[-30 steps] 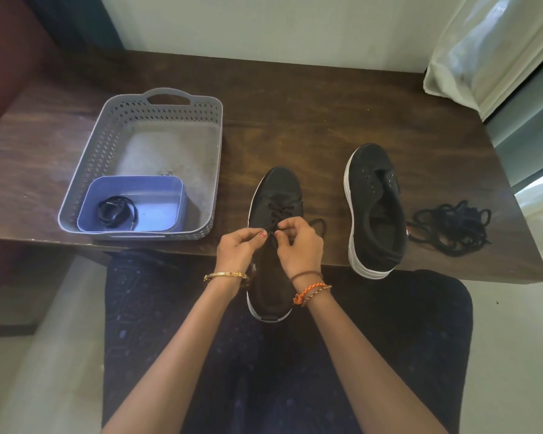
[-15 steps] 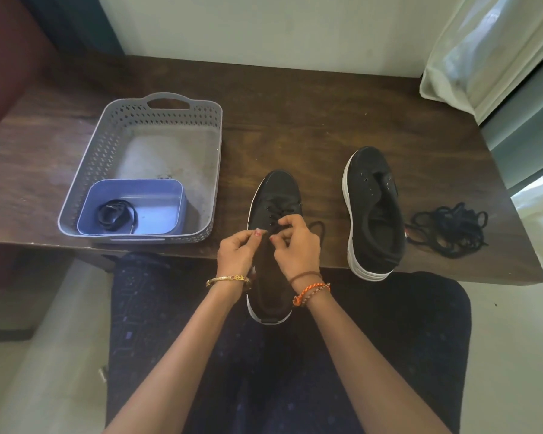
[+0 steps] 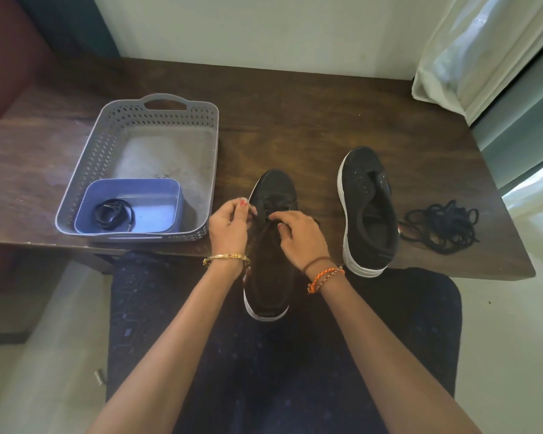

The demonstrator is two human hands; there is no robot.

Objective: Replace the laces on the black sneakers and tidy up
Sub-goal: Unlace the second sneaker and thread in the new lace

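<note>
While bent over the near black shoe [image 3: 271, 195], both busy at its lace [image 3: 279, 207]. Left hand [image 3: 229, 227] curled, grip pinching one lace end at the shoe's left side. Right hand [image 3: 298, 234] curled too, grip pinching the lace over the middle of the shoe. Toe of that shoe up on the brown table [image 3: 295, 120], heel hanging off the near edge over a lap in dark blue. Laced only near the toe so far.

Just to the right, second black shoe [image 3: 367, 208] flat on the table, white sole, holes bare, no lace in it. Beside that one, further right, loose pile of black laces [image 3: 441, 225] in a tangle, near the table's right edge.

Over on the left, grey basket [image 3: 157, 117] with holes in its walls and a handle at the far end. Inside, in the near left corner, small blue box [image 3: 157, 195]. Inside the blue box, one rolled-up black lace [image 3: 113, 213], lying on the left side. Rest of the basket floor pale and dusty.

Gold bangle on the left wrist, orange thread bands on the right. White curtain [image 3: 483, 48] at the far right corner.
</note>
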